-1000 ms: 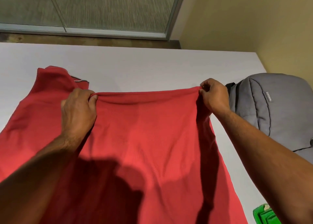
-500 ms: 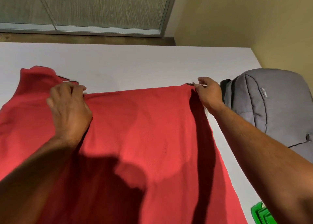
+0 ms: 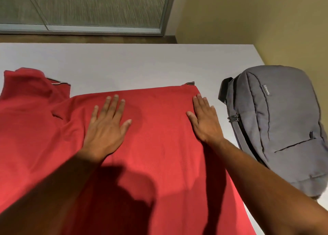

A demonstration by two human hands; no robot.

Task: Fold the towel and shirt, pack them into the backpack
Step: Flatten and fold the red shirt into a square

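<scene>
A red shirt (image 3: pixel 156 146) lies spread over the white table (image 3: pixel 124 66), its right half folded over so a straight fold edge runs across the far side. One sleeve and the collar stick out at the far left. My left hand (image 3: pixel 106 128) lies flat on the folded layer with fingers straight and spread. My right hand (image 3: pixel 204 121) presses flat on the fold's right edge. A grey backpack (image 3: pixel 276 124) lies zipped on the table just right of the shirt. No towel is in view.
The table's far edge meets a glass partition (image 3: pixel 88 7) and a beige wall (image 3: pixel 257 21) stands on the right. Bare tabletop lies beyond the shirt.
Both hands laid the pinched fold edge down on the table, released it and now lie flat on the shirt. The view shifted so the green object at bottom right is out of frame.
</scene>
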